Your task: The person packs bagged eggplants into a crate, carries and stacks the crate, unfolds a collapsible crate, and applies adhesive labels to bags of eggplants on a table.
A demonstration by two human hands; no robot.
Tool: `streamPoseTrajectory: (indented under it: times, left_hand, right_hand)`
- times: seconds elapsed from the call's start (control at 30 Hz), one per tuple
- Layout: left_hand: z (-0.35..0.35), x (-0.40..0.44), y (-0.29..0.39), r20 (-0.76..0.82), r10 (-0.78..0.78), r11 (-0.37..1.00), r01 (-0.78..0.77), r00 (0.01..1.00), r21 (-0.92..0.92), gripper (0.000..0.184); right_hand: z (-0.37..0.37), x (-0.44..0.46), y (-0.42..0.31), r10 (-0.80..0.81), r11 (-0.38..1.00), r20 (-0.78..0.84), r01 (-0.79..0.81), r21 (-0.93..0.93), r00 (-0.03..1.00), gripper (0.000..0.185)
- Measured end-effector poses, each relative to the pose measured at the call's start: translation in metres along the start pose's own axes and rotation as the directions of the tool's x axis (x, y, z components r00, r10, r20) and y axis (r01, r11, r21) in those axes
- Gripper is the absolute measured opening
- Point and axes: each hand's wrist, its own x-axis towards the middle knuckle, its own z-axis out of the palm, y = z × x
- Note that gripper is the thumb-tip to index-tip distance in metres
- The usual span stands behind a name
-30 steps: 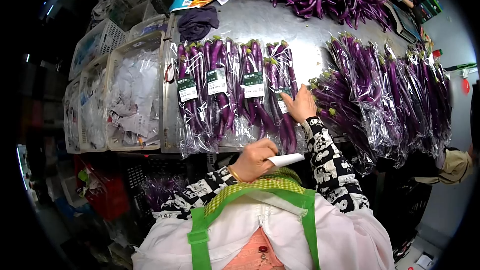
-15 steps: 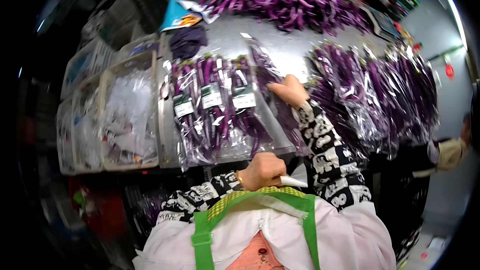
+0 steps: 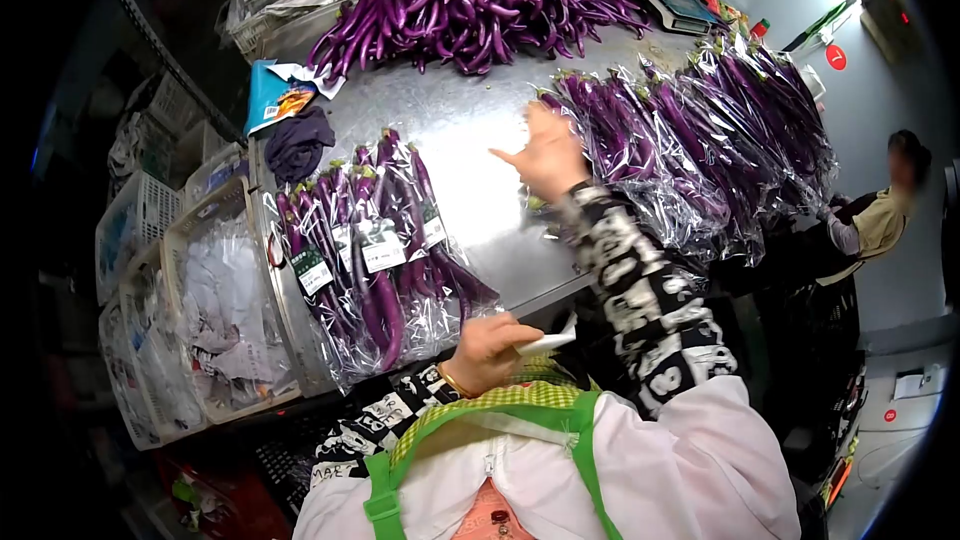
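Note:
Low in front of my apron, my left hand (image 3: 488, 354) is closed on a white label strip (image 3: 550, 339) with its end sticking out. My right hand (image 3: 552, 155) is open and slightly blurred, thumb spread, over the metal table beside the bagged eggplants on the right (image 3: 690, 140). It appears to hold nothing; whether its fingertips touch the nearest bag I cannot tell. To the left lie overlapping clear bags of long purple eggplants (image 3: 385, 290), with white-and-green labels (image 3: 381, 248) on them.
Loose eggplants (image 3: 480, 5) are heaped at the table's far side. A dark cloth (image 3: 298, 143) and a blue packet (image 3: 268, 100) lie at the left edge. Plastic bins (image 3: 285, 340) of clear bags stand left. Other people work at the far side; one person (image 3: 880, 210) stands right.
My right hand has left the eggplant bag it was touching and shifted toward the bags on the right. That bag now lies against the labelled ones. The head view has turned.

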Motion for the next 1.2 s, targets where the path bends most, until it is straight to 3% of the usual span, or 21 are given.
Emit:
streamPoseTrajectory:
  times: [0.03,0.07,0.13,0.2,0.27,0.3,0.33,0.43,0.47,0.53,0.6,0.73,0.8,0.87,0.93,0.97,1.0,1.07,1.1,1.17,1.2]
  left_hand:
    - [-0.001,-0.003,-0.006,-0.008,-0.001,1.0,0.001,1.0,0.0,0.032]
    - [-0.001,-0.006,-0.012,-0.031,-0.064,0.998,0.065,0.997,0.011,0.026]
    - [0.0,-0.005,-0.015,-0.055,-0.124,0.992,0.125,0.991,0.02,0.02]
    - [0.001,0.001,-0.016,-0.063,-0.097,0.993,0.101,0.993,0.063,0.012]
    - [0.003,0.002,-0.014,-0.042,-0.115,0.99,0.118,0.992,0.076,0.009]
    - [0.005,0.001,-0.014,-0.023,-0.116,0.991,0.117,0.993,0.062,0.009]
    - [0.007,0.0,-0.014,-0.002,-0.117,0.992,0.117,0.993,0.048,0.009]
    - [0.012,-0.001,-0.015,0.01,-0.128,0.992,0.128,0.992,-0.009,0.009]
    - [0.013,-0.003,-0.016,0.004,-0.142,0.989,0.142,0.99,-0.048,0.009]
    - [0.011,0.002,-0.01,0.011,-0.146,0.985,0.147,0.989,-0.088,0.008]
    - [0.009,0.007,-0.008,0.007,-0.123,0.987,0.123,0.992,-0.103,0.008]
    - [0.012,0.01,-0.012,-0.17,-0.202,0.978,0.188,0.965,-0.094,0.007]
    - [0.021,0.014,-0.014,-0.291,-0.413,0.887,0.308,0.863,-0.344,0.01]
    - [0.01,0.018,-0.015,-0.204,-0.413,0.882,0.333,0.888,-0.334,0.016]
    - [0.013,0.015,-0.02,-0.162,-0.612,0.708,0.445,0.774,-0.549,0.012]
    - [0.013,0.017,-0.022,-0.148,-0.621,0.692,0.451,0.769,-0.563,0.012]
    - [0.013,0.02,-0.024,-0.135,-0.63,0.677,0.455,0.765,-0.578,0.012]
    - [0.013,0.024,-0.026,-0.128,-0.635,0.668,0.458,0.762,-0.587,0.01]
    - [0.013,0.025,-0.027,-0.117,-0.64,0.658,0.463,0.759,-0.593,0.009]
    - [0.017,0.025,-0.03,-0.128,-0.635,0.683,0.476,0.762,-0.554,0.007]
    - [0.02,0.025,-0.034,-0.144,-0.624,0.71,0.48,0.768,-0.515,0.005]
  right_hand:
    - [-0.052,0.003,-0.008,0.223,0.938,0.025,-0.207,-0.277,0.975,0.084]
    - [-0.046,0.009,0.036,0.194,0.892,-0.171,-0.247,-0.38,0.966,0.082]
    - [-0.063,0.023,0.09,0.567,0.763,0.033,-0.51,-0.397,0.823,0.089]
    - [-0.059,0.029,0.143,0.56,0.827,0.359,-0.48,-0.292,0.747,0.097]
    - [-0.055,0.033,0.158,0.578,0.813,0.348,-0.558,-0.164,0.738,0.098]
    - [-0.042,0.038,0.172,0.556,0.811,0.272,-0.585,0.029,0.785,0.082]
    - [-0.048,0.047,0.159,0.553,0.821,0.278,-0.57,-0.023,0.786,0.061]
    - [-0.067,0.052,0.108,0.511,0.812,0.293,-0.566,0.143,0.808,0.044]
    - [-0.074,0.042,0.084,0.444,0.807,0.297,-0.521,0.277,0.845,0.044]
    - [-0.058,0.025,0.066,0.421,0.841,0.314,-0.496,0.218,0.851,0.045]
    - [-0.05,-0.029,0.023,0.38,0.913,0.093,-0.389,0.121,0.92,0.051]
    - [0.031,-0.116,0.018,0.296,0.911,0.225,-0.345,0.226,0.928,0.056]
    - [0.053,-0.145,0.019,0.256,0.909,0.511,-0.384,0.161,0.821,0.06]
    - [0.077,-0.155,0.048,0.241,0.737,0.575,-0.533,0.416,0.782,0.073]
    - [0.056,-0.157,0.045,0.244,0.906,0.289,-0.324,0.273,0.926,0.074]
    - [0.05,-0.157,0.053,0.096,0.978,0.101,-0.112,0.176,0.99,0.072]
    - [0.026,-0.152,0.043,0.03,0.97,-0.049,-0.017,0.242,0.998,0.055]
    - [-0.019,-0.147,0.025,0.151,0.68,0.159,-0.219,0.7,0.976,0.036]
    - [-0.037,-0.15,0.016,0.152,0.678,0.161,-0.221,0.701,0.975,0.036]
    - [-0.064,-0.155,0.005,-0.07,0.469,0.39,-0.315,0.825,0.918,0.026]
    - [-0.068,-0.156,0.005,-0.171,0.657,0.322,-0.136,0.741,0.931,0.021]
